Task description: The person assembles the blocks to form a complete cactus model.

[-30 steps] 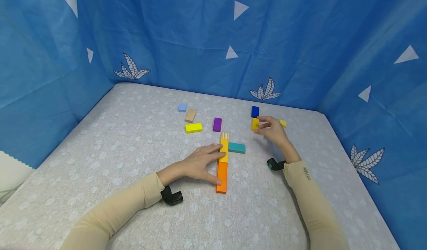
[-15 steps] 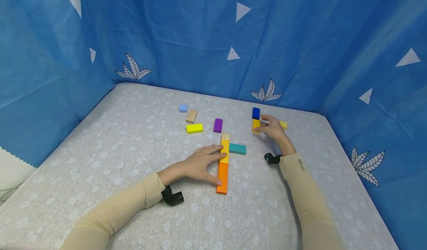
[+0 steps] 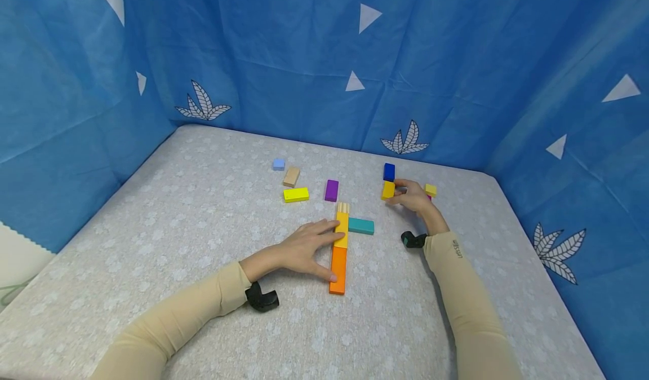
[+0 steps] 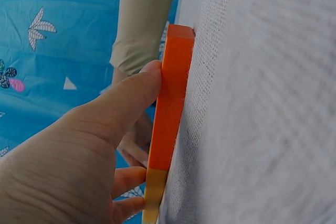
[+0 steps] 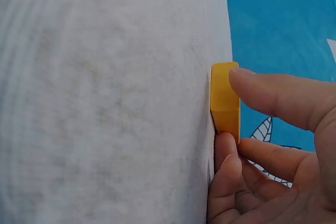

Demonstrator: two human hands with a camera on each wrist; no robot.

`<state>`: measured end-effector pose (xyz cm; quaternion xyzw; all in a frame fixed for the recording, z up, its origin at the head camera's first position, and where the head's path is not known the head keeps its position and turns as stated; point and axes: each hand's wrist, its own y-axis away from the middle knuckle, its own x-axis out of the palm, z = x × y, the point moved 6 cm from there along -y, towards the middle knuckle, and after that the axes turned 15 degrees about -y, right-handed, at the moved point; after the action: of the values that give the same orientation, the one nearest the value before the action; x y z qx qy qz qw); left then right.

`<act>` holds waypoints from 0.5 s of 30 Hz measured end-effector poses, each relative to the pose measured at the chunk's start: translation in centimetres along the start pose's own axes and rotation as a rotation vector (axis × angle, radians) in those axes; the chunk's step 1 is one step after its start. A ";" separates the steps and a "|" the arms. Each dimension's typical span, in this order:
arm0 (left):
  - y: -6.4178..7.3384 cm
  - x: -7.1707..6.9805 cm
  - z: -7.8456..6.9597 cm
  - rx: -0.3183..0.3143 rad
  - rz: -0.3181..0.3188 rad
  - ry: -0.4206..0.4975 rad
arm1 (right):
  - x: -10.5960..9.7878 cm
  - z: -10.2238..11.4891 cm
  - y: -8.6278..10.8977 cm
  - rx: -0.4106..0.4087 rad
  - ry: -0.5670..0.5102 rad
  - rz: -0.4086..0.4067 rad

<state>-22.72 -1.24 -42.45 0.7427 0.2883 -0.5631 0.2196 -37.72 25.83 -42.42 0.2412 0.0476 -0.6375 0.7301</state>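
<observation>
An orange block [image 3: 338, 270] and a yellow-orange block [image 3: 342, 242] lie end to end in a line, a pale striped piece [image 3: 343, 207] at the far end. My left hand [image 3: 304, 248] rests against this line, thumb on the orange block and spread fingertips on the yellow-orange one. A teal block [image 3: 361, 226] juts out to the right. Farther back, my right hand [image 3: 414, 197] pinches an amber block [image 3: 387, 190] on the cloth; in the right wrist view the thumb presses the amber block's [image 5: 225, 98] near side, fingers at its lower end. Just beyond lies a dark blue block [image 3: 389, 172].
Left of the right hand's area lie a purple block [image 3: 332, 190], a bright yellow block [image 3: 296, 194], a tan block [image 3: 291, 176] and a light blue block [image 3: 279, 164]. A pale yellow block [image 3: 431, 189] sits right of the right hand. Blue curtains [image 3: 304, 58] enclose the cloth-covered table [image 3: 203, 199].
My right hand shifts slightly at the amber block, which now lies at a small angle. A bit of magenta shows beside the right hand. The left hand stays on the line of blocks.
</observation>
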 end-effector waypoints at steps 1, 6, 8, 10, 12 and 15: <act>0.0 0.0 0.0 0.000 0.002 -0.001 | 0.0 0.0 0.0 0.001 -0.004 -0.003; -0.1 0.1 0.1 -0.003 0.000 -0.002 | -0.2 0.0 0.1 -0.009 -0.006 -0.017; -0.1 0.1 0.0 -0.003 0.000 -0.003 | -0.3 0.0 0.1 -0.011 -0.005 -0.022; -0.1 0.1 0.1 -0.005 0.000 -0.004 | -0.3 0.0 0.1 -0.011 -0.008 -0.028; -0.1 0.1 0.1 -0.005 0.002 -0.003 | -0.2 0.0 0.2 -0.015 -0.010 -0.033; 0.0 0.1 0.0 -0.006 0.005 0.001 | -0.2 0.1 0.4 -0.022 -0.001 -0.049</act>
<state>-22.76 -1.24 -42.51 0.7430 0.2883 -0.5613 0.2229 -37.44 26.04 -42.14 0.2314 0.0600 -0.6549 0.7169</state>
